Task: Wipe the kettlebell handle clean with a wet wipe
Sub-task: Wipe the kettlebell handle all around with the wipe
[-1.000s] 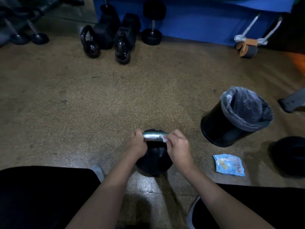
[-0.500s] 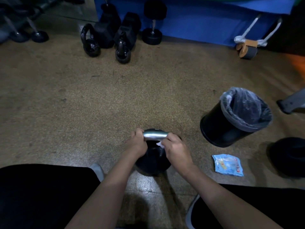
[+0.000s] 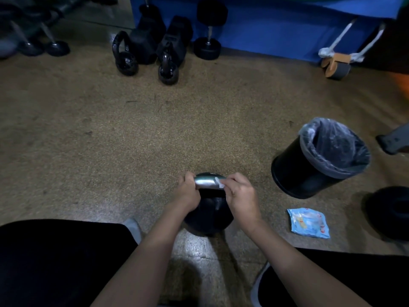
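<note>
A black kettlebell [image 3: 208,218] stands on the floor between my knees, its shiny silver handle [image 3: 204,182] on top. My left hand [image 3: 187,193] grips the left end of the handle. My right hand [image 3: 240,196] is curled round the right end, pressing a small white wet wipe [image 3: 218,182] against the metal. Only a scrap of the wipe shows past my fingers.
A black bin with a grey liner [image 3: 321,158] stands to the right. A light blue wipe packet [image 3: 308,222] lies on the floor near it. Other kettlebells [image 3: 125,55] and dumbbells [image 3: 209,29] sit at the back by a blue mat [image 3: 276,25]. A dark round weight [image 3: 389,211] is at the far right.
My right hand dipped with the wipe to the underside of the handle, then came back up onto its right end. My left hand has kept its grip.
</note>
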Tool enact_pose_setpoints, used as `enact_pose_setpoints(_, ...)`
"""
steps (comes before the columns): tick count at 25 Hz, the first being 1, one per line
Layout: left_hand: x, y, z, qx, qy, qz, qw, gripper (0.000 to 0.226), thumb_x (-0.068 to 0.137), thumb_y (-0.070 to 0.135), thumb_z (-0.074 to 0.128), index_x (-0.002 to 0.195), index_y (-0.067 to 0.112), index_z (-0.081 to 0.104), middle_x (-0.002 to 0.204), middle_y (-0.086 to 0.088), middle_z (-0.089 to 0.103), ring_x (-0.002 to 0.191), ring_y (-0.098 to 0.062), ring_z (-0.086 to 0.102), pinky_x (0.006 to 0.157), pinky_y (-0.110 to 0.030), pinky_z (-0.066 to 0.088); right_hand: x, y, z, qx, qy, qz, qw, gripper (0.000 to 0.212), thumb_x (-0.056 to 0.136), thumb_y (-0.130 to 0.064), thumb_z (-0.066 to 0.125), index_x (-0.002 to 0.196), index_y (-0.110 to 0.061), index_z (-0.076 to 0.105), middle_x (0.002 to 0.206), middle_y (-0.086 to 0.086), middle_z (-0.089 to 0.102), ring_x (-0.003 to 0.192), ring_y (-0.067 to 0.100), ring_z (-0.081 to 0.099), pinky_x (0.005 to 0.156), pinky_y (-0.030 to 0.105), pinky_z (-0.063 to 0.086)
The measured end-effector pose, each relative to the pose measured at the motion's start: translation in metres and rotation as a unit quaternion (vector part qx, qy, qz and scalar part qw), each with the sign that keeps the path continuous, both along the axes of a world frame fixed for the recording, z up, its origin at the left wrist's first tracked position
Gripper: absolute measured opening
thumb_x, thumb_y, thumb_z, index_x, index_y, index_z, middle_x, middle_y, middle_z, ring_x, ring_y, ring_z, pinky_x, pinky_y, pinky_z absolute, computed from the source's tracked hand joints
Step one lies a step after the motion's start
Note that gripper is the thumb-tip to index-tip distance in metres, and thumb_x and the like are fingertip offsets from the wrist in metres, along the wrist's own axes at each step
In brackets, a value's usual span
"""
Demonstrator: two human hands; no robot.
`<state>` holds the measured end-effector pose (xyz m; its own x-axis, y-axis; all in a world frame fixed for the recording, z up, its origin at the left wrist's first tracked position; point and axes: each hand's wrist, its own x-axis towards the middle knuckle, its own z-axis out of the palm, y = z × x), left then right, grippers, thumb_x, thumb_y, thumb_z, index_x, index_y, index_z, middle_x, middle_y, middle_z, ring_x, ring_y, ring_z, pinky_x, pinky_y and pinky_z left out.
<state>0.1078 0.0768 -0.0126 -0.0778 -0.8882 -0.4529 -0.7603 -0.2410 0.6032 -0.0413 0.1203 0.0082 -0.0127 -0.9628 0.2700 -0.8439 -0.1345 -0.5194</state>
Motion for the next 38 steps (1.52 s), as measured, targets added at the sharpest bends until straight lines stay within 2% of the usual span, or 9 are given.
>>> enact_pose_setpoints(3,0.0,0.0,0.0,0.0,0.0,0.001,1.0,0.044,0.088,0.006,0.04,0.13,0.017,0.034,0.138,-0.011,0.036,0.117,-0.036,0.049,0.101,-0.043,0.04,0.004,0.001,0.006,0.006,0.012,0.024,1.0,0.028,0.087,-0.021,0.047,0.089,-0.013,0.073,0.078,0.002,0.061,0.072,0.021,0.056,0.06,0.031,0.049)
enact_pose_setpoints(7,0.001,0.0,-0.002,-0.006,0.003,-0.002,1.0,0.046,0.087,0.006,0.041,0.132,0.017,0.034,0.139,-0.012,0.035,0.118,-0.036,0.049,0.103,-0.043,0.04,0.003,-0.012,0.011,0.035,0.01,-0.01,0.999,0.02,0.081,-0.006,0.055,0.086,-0.01,0.073,0.078,0.005,0.063,0.073,0.025,0.058,0.061,0.034,0.051)
enact_pose_setpoints(11,0.0,0.0,-0.002,-0.006,0.001,-0.002,1.0,0.047,0.087,0.006,0.042,0.132,0.015,0.033,0.139,-0.013,0.035,0.119,-0.037,0.048,0.103,-0.042,0.039,0.004,-0.01,0.015,0.039,0.028,0.019,0.999,0.029,0.084,-0.017,0.046,0.089,-0.01,0.074,0.084,0.006,0.069,0.077,0.028,0.062,0.067,0.034,0.054)
enact_pose_setpoints(15,0.0,-0.001,-0.003,-0.007,0.007,0.0,1.0,0.046,0.087,0.006,0.042,0.131,0.017,0.034,0.137,-0.012,0.036,0.117,-0.037,0.049,0.102,-0.044,0.04,-0.002,-0.024,0.016,0.099,0.013,0.002,0.995,0.02,0.087,-0.011,0.054,0.09,-0.015,0.074,0.088,0.005,0.069,0.079,0.026,0.063,0.071,0.038,0.053)
enact_pose_setpoints(20,0.001,-0.001,-0.002,-0.012,0.002,-0.005,1.0,0.042,0.087,0.006,0.043,0.128,0.016,0.036,0.134,-0.012,0.038,0.114,-0.036,0.051,0.099,-0.043,0.042,0.0,-0.019,0.022,0.118,0.031,0.064,0.99,0.023,0.09,-0.011,0.051,0.097,-0.018,0.072,0.098,0.001,0.072,0.091,0.023,0.065,0.081,0.035,0.05)
enact_pose_setpoints(24,0.001,-0.001,-0.002,-0.016,0.004,-0.003,1.0,0.04,0.088,0.007,0.042,0.126,0.016,0.037,0.132,-0.013,0.04,0.112,-0.037,0.052,0.098,-0.043,0.042,0.001,-0.031,0.024,0.164,0.027,0.041,0.985,0.029,0.087,-0.005,0.049,0.099,-0.017,0.071,0.099,0.008,0.071,0.088,0.028,0.065,0.079,0.036,0.051)
enact_pose_setpoints(27,0.001,-0.001,-0.003,-0.02,0.01,-0.004,1.0,0.041,0.087,0.006,0.043,0.127,0.015,0.038,0.131,-0.013,0.04,0.112,-0.036,0.052,0.098,-0.043,0.043,0.003,-0.03,0.023,0.178,0.016,0.064,0.982,0.025,0.086,-0.004,0.052,0.095,-0.016,0.072,0.1,0.007,0.071,0.091,0.026,0.064,0.081,0.031,0.047)
enact_pose_setpoints(34,0.002,-0.001,-0.007,-0.033,0.008,-0.002,0.999,0.041,0.086,0.007,0.043,0.126,0.016,0.038,0.131,-0.013,0.042,0.111,-0.036,0.053,0.094,-0.041,0.042,-0.001,-0.046,0.034,0.23,-0.036,0.01,0.972,0.015,0.088,-0.013,0.059,0.097,-0.015,0.071,0.098,0.007,0.07,0.088,0.017,0.06,0.073,0.018,0.037)
enact_pose_setpoints(38,0.001,0.001,-0.007,-0.032,0.018,0.004,0.999,0.038,0.088,0.009,0.044,0.125,0.017,0.038,0.13,-0.013,0.043,0.109,-0.035,0.054,0.093,-0.039,0.042,-0.01,-0.042,0.032,0.225,-0.009,0.015,0.974,0.017,0.091,-0.016,0.054,0.094,-0.009,0.07,0.097,0.009,0.07,0.092,0.023,0.062,0.078,0.024,0.04)
